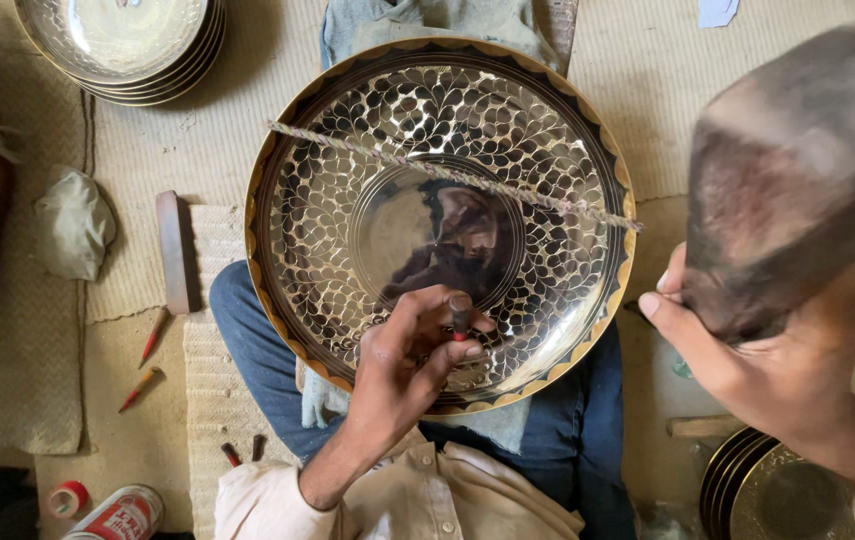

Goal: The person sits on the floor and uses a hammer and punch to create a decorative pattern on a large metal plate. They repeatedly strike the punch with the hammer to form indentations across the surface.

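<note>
floor: i see woven mats (248,130) spread over it, and the person sits on them in blue trousers with the work on the lap.
engraved plate: the big round metal plate (348,170) fills the middle of my view, tilted up on the lap over a grey cloth (378,25); it has a leaf pattern, a dark and gold rim, a plain mirror-like centre.
cord: a twisted cord (448,175) runs slantwise across the plate's face, from upper left to the right rim.
mallet: a dark, worn wooden mallet (798,170) is raised at the right, blurred, well above the plate.
right hand: my right hand (758,365) has its grip closed round the mallet just below the head.
left hand: my left hand (403,365) rests on the plate's lower part, its grip pinched narrow on the chisel.
chisel: a short punch-like chisel (460,318) stands upright on the pattern near the lower rim.
plate stacks: one pile (118,45) top left, another (768,490) bottom right.
small things: a flat file (173,250) and red-tipped tools (153,335) lie left of the plate.
</note>
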